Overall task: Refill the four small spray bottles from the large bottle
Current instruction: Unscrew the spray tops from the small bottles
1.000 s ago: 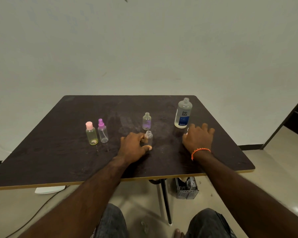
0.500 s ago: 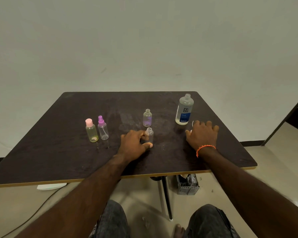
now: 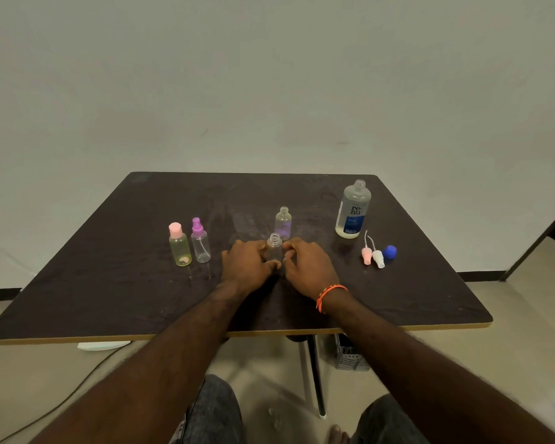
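Now both my arms reach out over the dark counter (image 3: pixel 109 283), and my hands meet in the middle. My left hand (image 3: pixel 247 265) curls its fingers round the left side of a small clear bottle (image 3: pixel 274 248) with no cap, so that grip holds it. My right hand (image 3: pixel 308 267) sits just beside the bottle on the other side, fingers bent in; I cannot tell if that grip holds it or only touches it. The bottle stands upright between my two hands. Just behind it stands another open small bottle (image 3: pixel 283 223). Off to my left stand a yellow bottle (image 3: pixel 180 245) and a purple-topped spray bottle (image 3: pixel 200 241), side by side. The large bottle (image 3: pixel 353 209) stands open at the far right, with three loose caps (image 3: pixel 378 255) near it.
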Motion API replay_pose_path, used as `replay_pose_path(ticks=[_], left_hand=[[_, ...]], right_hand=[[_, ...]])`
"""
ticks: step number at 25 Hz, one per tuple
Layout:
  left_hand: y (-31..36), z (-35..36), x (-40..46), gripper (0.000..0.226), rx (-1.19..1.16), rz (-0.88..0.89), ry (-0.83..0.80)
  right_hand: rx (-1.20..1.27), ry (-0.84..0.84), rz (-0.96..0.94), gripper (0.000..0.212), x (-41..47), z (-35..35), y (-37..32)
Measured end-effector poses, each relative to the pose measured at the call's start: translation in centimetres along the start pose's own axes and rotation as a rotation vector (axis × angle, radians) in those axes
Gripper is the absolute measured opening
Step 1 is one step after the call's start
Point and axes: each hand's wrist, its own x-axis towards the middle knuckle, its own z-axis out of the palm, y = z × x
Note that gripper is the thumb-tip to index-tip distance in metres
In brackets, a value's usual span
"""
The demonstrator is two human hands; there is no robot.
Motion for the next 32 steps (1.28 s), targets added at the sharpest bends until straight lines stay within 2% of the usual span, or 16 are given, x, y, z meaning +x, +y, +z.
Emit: replay_pose_path(ticks=[4, 8, 12, 19, 21, 23, 25, 26, 28, 30, 32], left_hand=[[-0.1, -0.4, 1.0, 0.021, 0.066, -0.04, 0.042], [0.1, 0.4, 1.9, 0.034, 0.009, -0.118, 0.103], [-0.4, 1.0, 3.7, 0.033, -0.002, -0.152, 0.112], [-0.5, 0.9, 6.4, 0.03, 0.006, -0.19, 0.089], [-0.4, 0.6, 6.4, 0.048, -0.009, -0.198, 0.109], [0.1, -0.3, 6.3, 0.08, -0.019, -0.21, 0.118], [0.9, -1.6, 5.7, 0.094, -0.019, -0.176, 0.156], [1.3, -2.5, 5.2, 0.09, -0.012, -0.131, 0.188], [1.6, -4.7, 4.0, 0.068, 0.022, 0.021, 0.261], [0.9, -7.6, 3.0, 0.036, 0.072, 0.186, 0.382], [-1.2, -10.5, 2.6, 0.017, 0.113, 0.219, 0.483]], right_hand=[[0.168, -0.079, 0.089, 0.048, 1.4, 1.1, -1.5], [0.25, -0.053, 0.154, 0.048, 2.7, 2.1, -1.9], [0.31, -0.092, 0.195, 0.045, 4.1, 2.6, -2.2], [0.309, -0.213, 0.14, 0.055, 5.5, 2.2, -2.8], [0.313, -0.209, 0.148, 0.057, 5.4, 2.3, -2.7], [0.326, -0.103, 0.171, 0.049, 5.2, 2.0, -2.8], [0.301, 0.012, 0.171, 0.04, 4.9, 1.8, -2.9], [0.282, 0.051, 0.162, 0.035, 4.7, 1.7, -3.1], [0.263, 0.071, 0.152, 0.028, 4.2, 1.5, -3.7], [0.268, 0.027, 0.124, 0.029, 3.5, 1.5, -4.8], [0.25, -0.039, 0.05, 0.035, 2.8, 2.2, -5.9]])
